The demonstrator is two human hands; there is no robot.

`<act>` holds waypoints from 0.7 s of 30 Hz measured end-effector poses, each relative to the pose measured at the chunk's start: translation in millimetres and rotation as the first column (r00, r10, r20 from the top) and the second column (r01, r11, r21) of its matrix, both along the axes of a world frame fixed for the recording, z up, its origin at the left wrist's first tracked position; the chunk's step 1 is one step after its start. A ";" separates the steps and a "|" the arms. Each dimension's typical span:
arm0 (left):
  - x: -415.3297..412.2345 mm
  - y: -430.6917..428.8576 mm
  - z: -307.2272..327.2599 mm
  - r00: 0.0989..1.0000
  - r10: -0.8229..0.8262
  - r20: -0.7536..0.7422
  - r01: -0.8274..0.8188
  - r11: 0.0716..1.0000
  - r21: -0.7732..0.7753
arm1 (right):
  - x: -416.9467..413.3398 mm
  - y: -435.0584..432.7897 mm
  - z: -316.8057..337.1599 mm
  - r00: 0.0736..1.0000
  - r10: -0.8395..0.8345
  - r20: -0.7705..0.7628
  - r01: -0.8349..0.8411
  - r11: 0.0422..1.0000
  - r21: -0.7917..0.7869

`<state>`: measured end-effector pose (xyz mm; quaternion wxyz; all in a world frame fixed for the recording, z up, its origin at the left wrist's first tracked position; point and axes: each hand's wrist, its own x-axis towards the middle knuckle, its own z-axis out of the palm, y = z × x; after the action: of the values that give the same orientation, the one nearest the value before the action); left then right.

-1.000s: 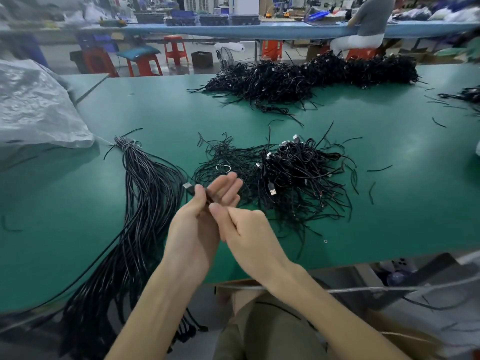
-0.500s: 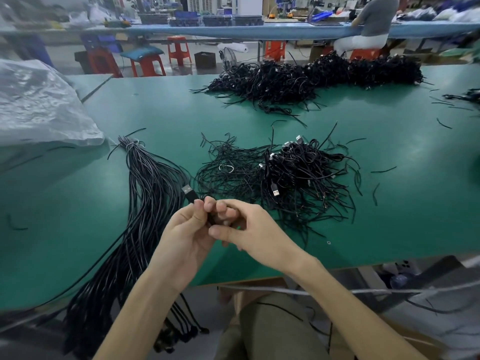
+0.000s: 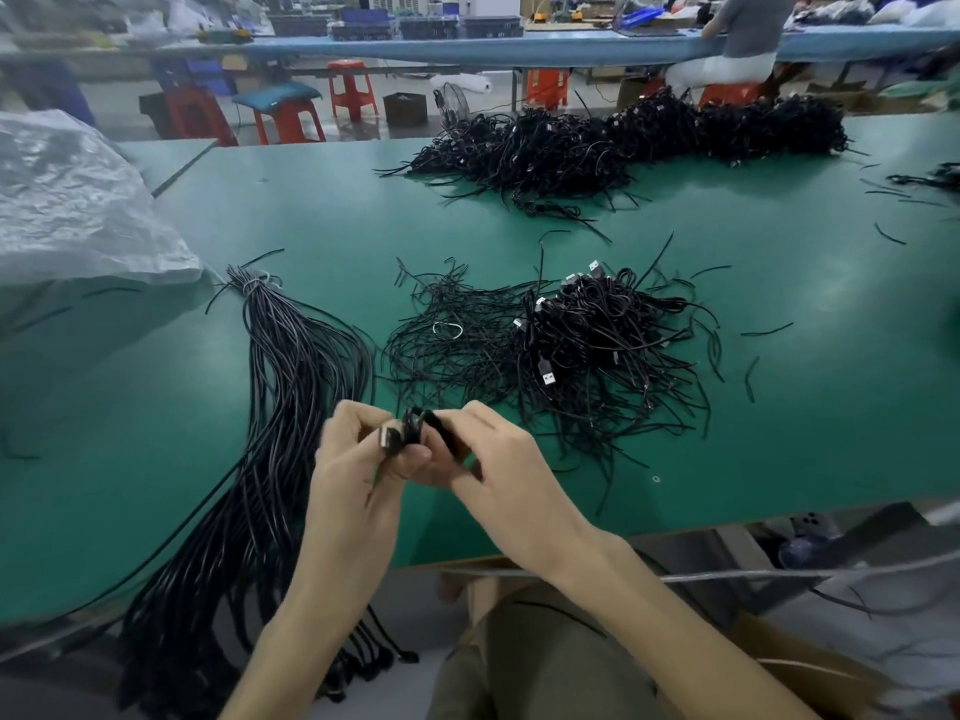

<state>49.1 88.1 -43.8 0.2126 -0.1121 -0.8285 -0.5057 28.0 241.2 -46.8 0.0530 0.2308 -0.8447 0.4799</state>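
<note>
The coiled black USB cable point(image 3: 415, 427) is blurred, mostly hidden by the left hand point(image 3: 358, 475) and right hand point(image 3: 501, 475). Far left, the crumpled clear plastic bag point(image 3: 78, 200) is cut off.

Even, soft overhead light falls on the green table point(image 3: 779, 407). Shadows are faint. Edges bend and blur; the far background is hazy.

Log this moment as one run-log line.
left hand: grips black USB cable | right hand: pinches same cable | cable pile: ahead on green table | long bundle: left
</note>
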 end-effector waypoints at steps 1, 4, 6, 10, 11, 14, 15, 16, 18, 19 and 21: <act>-0.2 -1.7 -0.5 0.999 -0.019 0.028 0.019 0.999 0.026 | 1.3 0.9 -2.4 1.000 0.007 0.016 -0.008 1.000 0.009; -5.1 -6.9 2.1 0.989 -0.011 0.145 -0.007 0.992 0.125 | 3.2 3.3 -11.1 0.998 0.012 0.056 -0.017 0.995 0.097; -11.5 -10.7 2.5 0.963 0.000 0.270 -0.047 0.985 0.165 | 3.0 5.8 -17.2 0.999 0.011 -0.031 -0.003 0.966 0.260; -25.1 -19.4 -1.0 0.877 -0.030 0.480 -0.018 0.995 0.094 | -0.4 11.0 -21.7 0.983 0.066 -0.174 0.039 0.839 0.543; -28.6 -21.8 -2.3 0.870 -0.035 0.493 0.040 0.999 0.001 | -2.2 12.1 -22.8 0.981 0.080 -0.177 0.040 0.811 0.584; -39.2 -28.8 -3.2 0.842 -0.103 0.529 0.294 0.911 -0.290 | -6.2 15.9 -21.7 0.970 0.148 -0.192 0.023 0.731 0.682; -41.8 -29.3 -1.6 0.830 -0.124 0.543 0.377 0.843 -0.384 | -7.4 16.9 -20.8 0.964 0.178 -0.199 0.016 0.706 0.708; -43.8 -28.9 -1.2 0.822 -0.142 0.552 0.439 0.774 -0.456 | -9.0 18.1 -19.2 0.955 0.205 -0.215 0.015 0.689 0.724; -46.2 -24.5 -3.0 0.816 -0.165 0.554 0.493 0.698 -0.519 | -12.3 19.1 -14.3 0.940 0.231 -0.252 0.027 0.685 0.728; -46.5 -21.6 -4.8 0.819 -0.156 0.552 0.488 0.696 -0.527 | -14.2 18.8 -12.2 0.937 0.233 -0.260 0.027 0.696 0.718; -47.0 -18.5 -8.5 0.841 -0.113 0.529 0.442 0.708 -0.551 | -20.4 17.0 -10.2 0.936 0.223 -0.271 0.027 0.725 0.688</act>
<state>2.1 69.6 -52.4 -0.1224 -0.1841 -0.9497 -0.2219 7.6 258.1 -57.0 0.0814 0.3572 -0.9259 0.0917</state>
